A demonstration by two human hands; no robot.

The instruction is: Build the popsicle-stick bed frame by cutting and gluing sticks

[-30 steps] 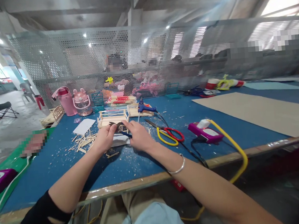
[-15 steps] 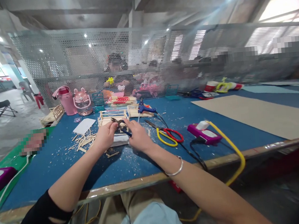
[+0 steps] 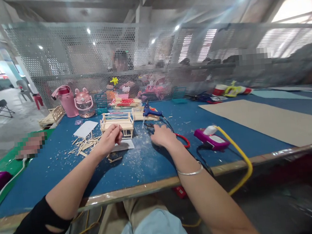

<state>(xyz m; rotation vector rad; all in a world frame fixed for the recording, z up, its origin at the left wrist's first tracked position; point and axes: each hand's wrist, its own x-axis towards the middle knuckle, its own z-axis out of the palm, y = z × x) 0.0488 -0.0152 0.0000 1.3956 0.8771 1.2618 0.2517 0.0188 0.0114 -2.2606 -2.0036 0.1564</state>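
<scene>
My left hand [image 3: 111, 138] is closed in a pinch in front of a small model bench made of wooden sticks [image 3: 117, 124]. What its fingertips hold is too small to make out. Down at the table to the right, my right hand [image 3: 163, 135] is around a pair of cutting pliers [image 3: 148, 126], whose dark jaws stick out to the left. Scissors lie partly under that hand, with a red handle [image 3: 183, 140] showing. A blue glue gun [image 3: 152, 111] rests just beyond. Loose cut sticks [image 3: 89, 144] and a white paper [image 3: 124, 145] lie near my left hand.
Behind stand a pink flask [image 3: 67, 102], a pink bottle [image 3: 84, 104] and a stick bundle [image 3: 125, 103] before a perforated screen [image 3: 73, 62]. To the right are a purple power strip [image 3: 211, 139] with a yellow cable and a large brown sheet [image 3: 264, 121]. People sit beyond the screen.
My hands have parted. My right hand has moved right with the pliers and lowered to the table over the scissors. My left hand has stayed in front of the stick bench.
</scene>
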